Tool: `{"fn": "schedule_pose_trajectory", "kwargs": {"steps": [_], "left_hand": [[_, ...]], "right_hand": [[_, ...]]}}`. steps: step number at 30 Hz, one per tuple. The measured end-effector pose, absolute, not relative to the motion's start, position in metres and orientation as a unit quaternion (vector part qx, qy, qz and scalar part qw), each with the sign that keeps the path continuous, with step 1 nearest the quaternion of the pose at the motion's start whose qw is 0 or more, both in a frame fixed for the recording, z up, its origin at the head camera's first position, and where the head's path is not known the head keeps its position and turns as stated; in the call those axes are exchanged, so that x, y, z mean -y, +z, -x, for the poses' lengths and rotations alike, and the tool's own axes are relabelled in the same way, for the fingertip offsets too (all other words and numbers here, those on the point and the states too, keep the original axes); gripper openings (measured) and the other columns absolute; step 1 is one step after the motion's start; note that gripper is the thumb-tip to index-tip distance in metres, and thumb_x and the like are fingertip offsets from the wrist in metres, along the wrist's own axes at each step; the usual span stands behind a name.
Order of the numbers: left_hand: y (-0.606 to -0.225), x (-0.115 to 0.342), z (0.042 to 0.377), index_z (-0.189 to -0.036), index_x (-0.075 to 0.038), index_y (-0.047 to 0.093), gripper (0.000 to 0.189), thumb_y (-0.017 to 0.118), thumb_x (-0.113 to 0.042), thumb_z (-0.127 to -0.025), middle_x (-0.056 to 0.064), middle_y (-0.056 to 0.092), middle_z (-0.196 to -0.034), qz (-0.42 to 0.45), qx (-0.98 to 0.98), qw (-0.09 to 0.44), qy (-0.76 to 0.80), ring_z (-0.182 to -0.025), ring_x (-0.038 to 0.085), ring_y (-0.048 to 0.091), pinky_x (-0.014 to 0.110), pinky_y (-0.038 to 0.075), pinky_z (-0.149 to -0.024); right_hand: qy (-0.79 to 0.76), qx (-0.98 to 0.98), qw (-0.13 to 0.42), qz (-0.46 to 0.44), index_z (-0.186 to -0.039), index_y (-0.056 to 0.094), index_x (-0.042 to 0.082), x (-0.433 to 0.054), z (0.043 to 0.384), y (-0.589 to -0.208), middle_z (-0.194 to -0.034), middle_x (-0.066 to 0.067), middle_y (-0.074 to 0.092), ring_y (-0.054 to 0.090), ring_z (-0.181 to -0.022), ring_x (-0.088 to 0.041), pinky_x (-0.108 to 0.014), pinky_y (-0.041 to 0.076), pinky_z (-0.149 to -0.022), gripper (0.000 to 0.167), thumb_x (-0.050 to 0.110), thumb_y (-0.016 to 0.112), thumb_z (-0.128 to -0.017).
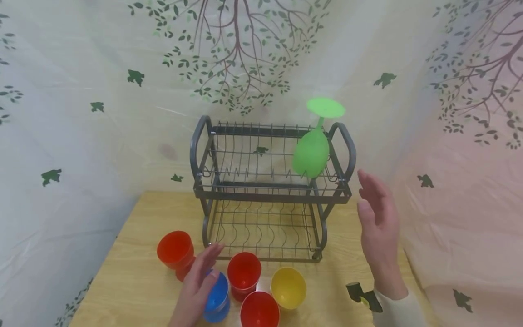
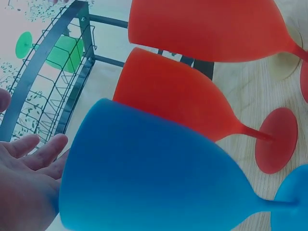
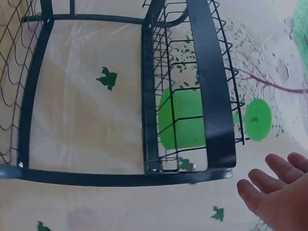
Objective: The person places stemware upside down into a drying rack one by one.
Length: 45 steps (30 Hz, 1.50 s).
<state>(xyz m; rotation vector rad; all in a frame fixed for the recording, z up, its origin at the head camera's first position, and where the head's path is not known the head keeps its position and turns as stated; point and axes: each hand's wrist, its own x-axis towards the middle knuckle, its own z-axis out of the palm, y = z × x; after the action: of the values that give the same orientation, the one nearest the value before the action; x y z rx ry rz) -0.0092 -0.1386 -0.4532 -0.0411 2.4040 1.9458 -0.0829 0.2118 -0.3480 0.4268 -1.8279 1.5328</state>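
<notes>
A green plastic goblet (image 1: pixel 311 152) stands upside down at the right end of the dish rack's top tier, its foot upward. My right hand (image 1: pixel 380 227) is to the right of the rack (image 1: pixel 265 198), fingers extended, holding nothing. Over the table's front my left hand (image 1: pixel 198 288) is beside a blue goblet (image 1: pixel 216 297), overlapping part of it in the head view. In the left wrist view its fingers (image 2: pixel 50 144) are loosely spread behind the blue goblet's bowl. A red goblet (image 1: pixel 175 250) stands left of that hand; another red goblet (image 1: pixel 244 272) is to its right.
A yellow goblet (image 1: pixel 288 288) and one more red goblet (image 1: pixel 260 311) stand upright at the table's front. The rack's lower wire tier (image 1: pixel 265 227) lies just behind them. Patterned sheeting (image 1: pixel 102 150) hangs behind and beside the wooden table (image 1: pixel 126 263).
</notes>
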Motion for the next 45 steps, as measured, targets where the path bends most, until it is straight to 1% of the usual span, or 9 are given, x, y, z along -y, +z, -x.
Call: {"fn": "schedule_pose_trajectory", "kwargs": {"steps": [5, 10, 12, 17, 19, 25, 32, 39, 45], "left_hand": [[-0.453, 0.147, 0.009, -0.152, -0.027, 0.044, 0.053, 0.063, -0.033, -0.103, -0.006, 0.051, -0.154, 0.008, -0.801, -0.04, 0.597, -0.147, 0.025, 0.042, 0.056, 0.042, -0.112], [-0.453, 0.16, 0.01, -0.151, -0.025, 0.049, 0.048, 0.061, -0.028, -0.104, -0.003, 0.053, -0.153, 0.012, -0.831, -0.127, 0.541, -0.134, 0.021, 0.052, 0.033, 0.054, -0.098], [-0.455, 0.167, 0.011, -0.152, -0.024, 0.049, 0.05, 0.062, -0.028, -0.104, 0.001, 0.052, -0.154, 0.011, -0.844, -0.149, 0.515, -0.133, 0.024, 0.053, 0.036, 0.057, -0.094], [-0.461, 0.185, 0.014, -0.152, -0.014, 0.049, 0.058, 0.069, -0.025, -0.099, 0.009, 0.044, -0.16, -0.002, -0.869, -0.197, 0.454, -0.145, 0.038, 0.039, 0.064, 0.054, -0.092], [-0.461, 0.192, 0.017, -0.151, -0.011, 0.048, 0.061, 0.071, -0.025, -0.097, 0.011, 0.041, -0.161, -0.004, -0.877, -0.204, 0.436, -0.148, 0.041, 0.033, 0.067, 0.053, -0.091], [-0.461, 0.213, 0.03, -0.16, -0.008, 0.033, 0.083, 0.074, -0.038, -0.095, 0.019, 0.027, -0.167, 0.008, -0.908, -0.14, 0.394, -0.154, 0.045, 0.016, 0.075, 0.043, -0.095], [-0.466, 0.233, 0.047, -0.166, -0.007, 0.011, 0.114, 0.073, -0.061, -0.088, 0.024, 0.013, -0.169, 0.017, -0.94, -0.04, 0.339, -0.154, 0.05, 0.006, 0.078, 0.039, -0.099], [-0.472, 0.247, 0.06, -0.166, -0.006, 0.006, 0.126, 0.071, -0.073, -0.082, 0.027, 0.014, -0.167, 0.025, -0.945, 0.016, 0.325, -0.148, 0.054, 0.02, 0.074, 0.045, -0.097], [-0.474, 0.251, 0.068, -0.165, -0.004, 0.008, 0.126, 0.073, -0.071, -0.082, 0.028, 0.023, -0.164, 0.026, -0.94, 0.031, 0.339, -0.141, 0.054, 0.032, 0.071, 0.05, -0.095]], "right_hand": [[0.675, 0.619, 0.363, -0.17, -0.142, 0.05, -0.011, -0.216, 0.07, -0.372, -0.145, -0.019, 0.058, 0.054, -0.135, -0.024, -0.027, 0.044, -0.112, 0.04, -0.007, 0.047, -0.102], [0.739, 0.545, 0.356, -0.174, -0.138, 0.049, -0.016, -0.22, 0.061, -0.395, -0.142, -0.022, 0.06, 0.056, -0.134, -0.027, -0.029, 0.045, -0.111, 0.036, -0.008, 0.042, -0.104], [0.75, 0.537, 0.349, -0.163, -0.137, 0.049, -0.017, -0.221, 0.057, -0.406, -0.141, -0.022, 0.061, 0.058, -0.133, -0.027, -0.029, 0.046, -0.11, 0.035, -0.008, 0.041, -0.104], [0.752, 0.556, 0.321, -0.15, -0.138, 0.047, -0.019, -0.221, 0.045, -0.435, -0.142, -0.022, 0.061, 0.059, -0.132, -0.025, -0.028, 0.046, -0.11, 0.036, -0.007, 0.038, -0.106], [0.744, 0.576, 0.306, -0.144, -0.141, 0.044, -0.019, -0.22, 0.041, -0.445, -0.144, -0.021, 0.059, 0.057, -0.134, -0.024, -0.027, 0.045, -0.111, 0.037, -0.007, 0.036, -0.106], [0.69, 0.677, 0.251, -0.051, -0.144, 0.046, -0.012, -0.216, 0.032, -0.464, -0.146, -0.015, 0.059, 0.058, -0.133, -0.016, -0.023, 0.045, -0.109, 0.038, 0.0, 0.039, -0.109], [0.67, 0.713, 0.205, -0.025, -0.146, 0.047, -0.008, -0.212, 0.027, -0.48, -0.147, -0.015, 0.058, 0.058, -0.131, -0.013, -0.019, 0.045, -0.107, 0.038, 0.004, 0.038, -0.111], [0.642, 0.747, 0.171, -0.013, -0.146, 0.048, -0.005, -0.209, 0.025, -0.492, -0.147, -0.014, 0.058, 0.056, -0.131, -0.008, -0.015, 0.043, -0.106, 0.038, 0.007, 0.039, -0.112], [0.634, 0.755, 0.166, -0.019, -0.146, 0.049, -0.004, -0.211, 0.022, -0.499, -0.147, -0.014, 0.058, 0.056, -0.131, -0.007, -0.014, 0.042, -0.106, 0.037, 0.006, 0.039, -0.111]]}}
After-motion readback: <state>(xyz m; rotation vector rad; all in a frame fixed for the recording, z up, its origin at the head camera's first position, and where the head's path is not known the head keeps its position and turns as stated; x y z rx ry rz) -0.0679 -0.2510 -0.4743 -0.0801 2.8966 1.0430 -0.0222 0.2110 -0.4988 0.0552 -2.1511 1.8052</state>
